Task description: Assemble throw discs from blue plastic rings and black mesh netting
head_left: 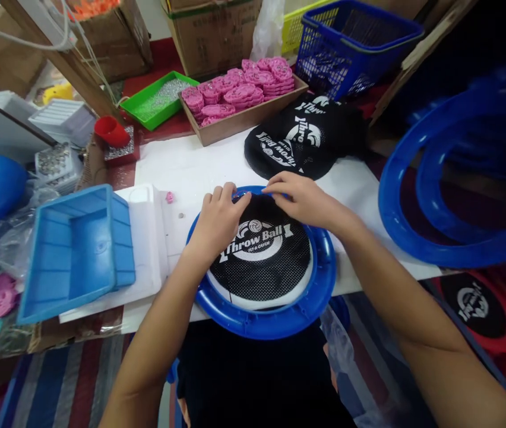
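A blue plastic ring (271,326) lies in front of me, overhanging the table's near edge. Inside it sits a black mesh disc (271,276) with a white border and white "Throw Ball" print. My left hand (221,220) is closed over the far left part of the rim, its thumb pointing inward by the mesh. On the far rim, my right hand (296,196) has its fingers bent together where mesh and ring meet. The fingertips of both hands come close to each other there. Whether a small part lies under them I cannot make out.
More black mesh discs (286,145) lie behind the ring. Beyond are a box of pink pieces (206,135), a green tray (146,113) and a blue basket (337,65). A light blue bin (122,249) stands left; blue rings (440,252) are stacked right.
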`<state>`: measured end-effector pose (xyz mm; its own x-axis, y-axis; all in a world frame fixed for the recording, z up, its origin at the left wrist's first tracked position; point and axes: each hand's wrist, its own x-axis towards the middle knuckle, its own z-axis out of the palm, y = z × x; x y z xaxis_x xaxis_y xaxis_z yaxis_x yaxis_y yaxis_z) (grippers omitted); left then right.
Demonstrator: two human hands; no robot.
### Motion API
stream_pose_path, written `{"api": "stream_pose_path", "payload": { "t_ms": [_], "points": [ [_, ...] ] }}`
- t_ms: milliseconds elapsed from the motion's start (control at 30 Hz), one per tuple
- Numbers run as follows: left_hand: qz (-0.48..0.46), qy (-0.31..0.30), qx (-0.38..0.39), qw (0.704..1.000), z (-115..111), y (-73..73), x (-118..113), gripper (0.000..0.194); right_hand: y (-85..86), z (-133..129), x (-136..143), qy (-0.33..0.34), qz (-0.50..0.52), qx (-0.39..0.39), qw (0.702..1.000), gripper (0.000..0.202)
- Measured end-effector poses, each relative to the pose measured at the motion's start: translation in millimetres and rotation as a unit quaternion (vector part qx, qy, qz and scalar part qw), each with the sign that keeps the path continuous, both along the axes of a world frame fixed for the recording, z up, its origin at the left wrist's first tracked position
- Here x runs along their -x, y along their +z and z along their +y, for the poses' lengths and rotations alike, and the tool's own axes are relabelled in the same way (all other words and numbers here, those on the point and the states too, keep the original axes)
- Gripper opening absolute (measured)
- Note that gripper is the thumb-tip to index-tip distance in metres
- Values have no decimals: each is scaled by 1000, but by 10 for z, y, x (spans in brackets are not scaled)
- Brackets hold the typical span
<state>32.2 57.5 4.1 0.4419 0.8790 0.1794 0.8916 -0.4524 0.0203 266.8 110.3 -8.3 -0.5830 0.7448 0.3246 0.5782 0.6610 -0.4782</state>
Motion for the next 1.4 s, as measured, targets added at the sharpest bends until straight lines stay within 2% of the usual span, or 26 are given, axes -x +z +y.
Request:
{"api": "stream_pose_path", "payload": {
  "t_ms": [67,100,167,233,300,400,533,667,800,967,1067,1167,1300,1400],
  "points": [
    [-17,-30,22,999,-148,134,-71,23,105,-127,-171,-27,26,-17,999,25],
    [-26,-67,49,996,-249,187,-123,17,152,-239,-265,-48,25,-25,998,23],
    [-35,-161,121,979,-476,239,-237,19,209,-544,-437,-91,11,-33,995,18],
    [-28,-222,175,959,-683,211,-325,25,197,-913,-543,-131,1,-36,991,15],
    [-15,-230,201,952,-821,132,-359,24,121,-1289,-553,-165,7,-43,985,13],
    [-12,-228,200,953,-911,27,-306,10,-41,-1772,-390,-204,19,-60,977,13],
    [-28,-208,144,967,-1079,41,-193,14,-210,-2163,7,-227,76,-93,966,26],
    [-68,-151,45,985,-1412,61,-198,20,-332,-2254,305,-230,98,-148,957,36],
    [-134,-98,-40,985,-1644,-70,-236,20,-424,-2196,350,-218,105,-196,950,25],
    [-207,-20,-47,977,-1714,-244,-216,28,-410,-2151,282,-205,174,-160,950,21],
    [-252,15,-29,967,-1714,-270,-224,21,-372,-2148,275,-207,229,-130,942,19],
    [-272,21,-20,962,-1702,-255,-235,11,-358,-2143,287,-213,245,-115,939,14],
    [-278,7,-42,960,-1699,-235,-149,16,-365,-2133,286,-222,232,-113,940,9],
    [-241,-44,-92,965,-1719,-241,-18,23,-363,-2155,273,-217,183,-131,950,11]
  ]
}}
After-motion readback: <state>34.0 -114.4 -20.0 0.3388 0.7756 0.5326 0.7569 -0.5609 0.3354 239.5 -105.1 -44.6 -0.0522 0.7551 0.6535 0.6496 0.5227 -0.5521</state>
